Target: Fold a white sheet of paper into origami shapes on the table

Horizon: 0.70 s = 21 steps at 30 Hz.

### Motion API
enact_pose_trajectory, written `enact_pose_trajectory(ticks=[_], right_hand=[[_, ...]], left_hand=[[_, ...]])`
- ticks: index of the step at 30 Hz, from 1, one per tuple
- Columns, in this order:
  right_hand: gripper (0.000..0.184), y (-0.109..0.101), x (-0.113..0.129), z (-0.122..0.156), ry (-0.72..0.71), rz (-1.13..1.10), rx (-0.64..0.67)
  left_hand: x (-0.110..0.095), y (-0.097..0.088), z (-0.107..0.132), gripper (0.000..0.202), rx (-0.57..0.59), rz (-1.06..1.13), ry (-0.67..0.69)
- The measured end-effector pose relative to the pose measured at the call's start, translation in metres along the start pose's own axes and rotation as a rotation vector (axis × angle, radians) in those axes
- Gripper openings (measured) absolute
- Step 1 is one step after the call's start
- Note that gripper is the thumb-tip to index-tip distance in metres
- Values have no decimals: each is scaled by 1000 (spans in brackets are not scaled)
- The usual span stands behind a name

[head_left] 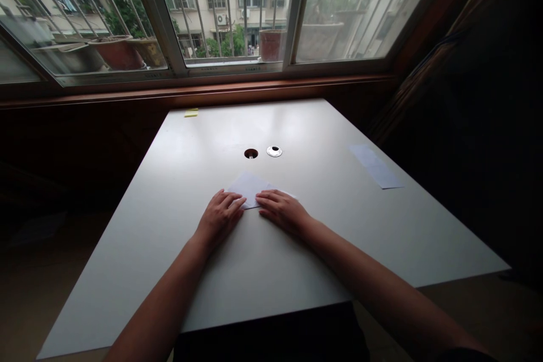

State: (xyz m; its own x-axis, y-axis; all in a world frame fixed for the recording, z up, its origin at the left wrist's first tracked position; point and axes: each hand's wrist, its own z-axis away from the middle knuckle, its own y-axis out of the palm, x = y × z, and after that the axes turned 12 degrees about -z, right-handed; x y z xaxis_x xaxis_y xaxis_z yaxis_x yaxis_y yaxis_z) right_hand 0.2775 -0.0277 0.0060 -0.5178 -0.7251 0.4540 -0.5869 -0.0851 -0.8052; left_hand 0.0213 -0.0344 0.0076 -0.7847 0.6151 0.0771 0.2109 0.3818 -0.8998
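Observation:
A folded sheet of white paper (249, 184) lies on the white table (288, 260), its pointed end facing the window. My left hand (220, 213) rests over the paper's left part, fingers stretched out and lying flat, with the fingertips near its front edge. Over the right part lies my right hand (282, 209), its fingers extended toward the left hand and touching the paper. A narrow gap separates the two hands, and paper shows between them. Both hands cover the side corners in part, so the folds there are hidden.
Beyond the paper are a round hole (251, 154) in the tabletop and a silver round cover (274, 151). Another creased paper sheet (376, 167) lies near the right edge. Yellow sticky notes (191, 112) are at the far left corner. A barred window (229, 11) stands behind.

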Motion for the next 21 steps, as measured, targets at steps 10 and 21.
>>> enact_pose_trajectory(ticks=[10,21], right_hand=[[35,7,-10,-3,34,-95,-73],[15,14,0,-5,-61,57,-143]], left_hand=[[-3,-4,-4,23,-22,-30,48],[-1,-6,-6,16,-141,-32,83]])
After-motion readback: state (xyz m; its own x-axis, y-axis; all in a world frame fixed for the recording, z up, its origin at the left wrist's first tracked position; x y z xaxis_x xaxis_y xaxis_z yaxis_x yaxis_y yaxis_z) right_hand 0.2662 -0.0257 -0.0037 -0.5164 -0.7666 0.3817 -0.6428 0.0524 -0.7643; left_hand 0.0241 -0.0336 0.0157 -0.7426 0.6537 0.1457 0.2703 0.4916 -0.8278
